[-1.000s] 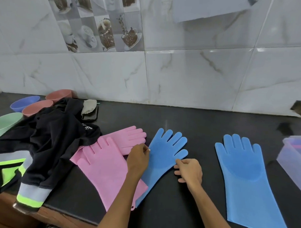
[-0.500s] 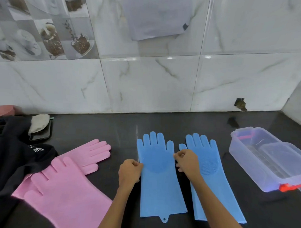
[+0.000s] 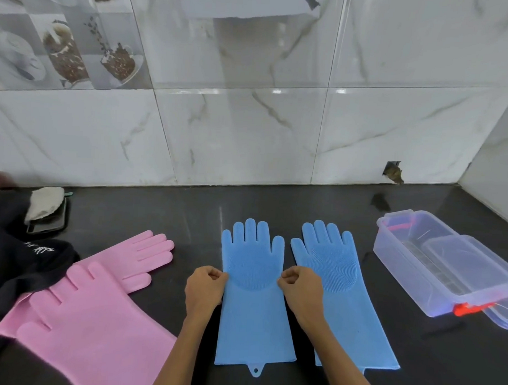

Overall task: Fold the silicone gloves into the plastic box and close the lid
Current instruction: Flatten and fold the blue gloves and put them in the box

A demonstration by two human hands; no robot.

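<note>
Left grip (image 3: 204,288) pinches the left edge of the middle blue glove (image 3: 254,316) at palm level, fingers curled tight. Right grip (image 3: 299,290) pinches the same glove's right edge, directly opposite, fingers likewise curled. Both forearms enter from the bottom of the frame.

Middle blue glove lies flat on the dark surface (image 3: 188,219), fingertips toward the wall, bristled palm face up, hanging tab at the cuff toward the viewer. Second blue glove (image 3: 344,296) lies just beside it on the right, parallel, also bristle side up; the right forearm crosses over its cuff area. The two blue gloves look slightly apart near the thumbs, though whether they touch under the right grip is hard to tell.

Two pink gloves to the left: nearer pink glove (image 3: 92,339) overlaps the farther pink glove (image 3: 129,260), both angled with fingers pointing up-right.

Clear plastic box (image 3: 434,265) sits well to the right, open, with a red latch at its near end. A clear lid seems to lie under or beside its near-right end.

Dark garment (image 3: 17,253) at far left covers part of the pink cuffs. Phone (image 3: 48,222) with a pale cloth on it sits behind.
</note>
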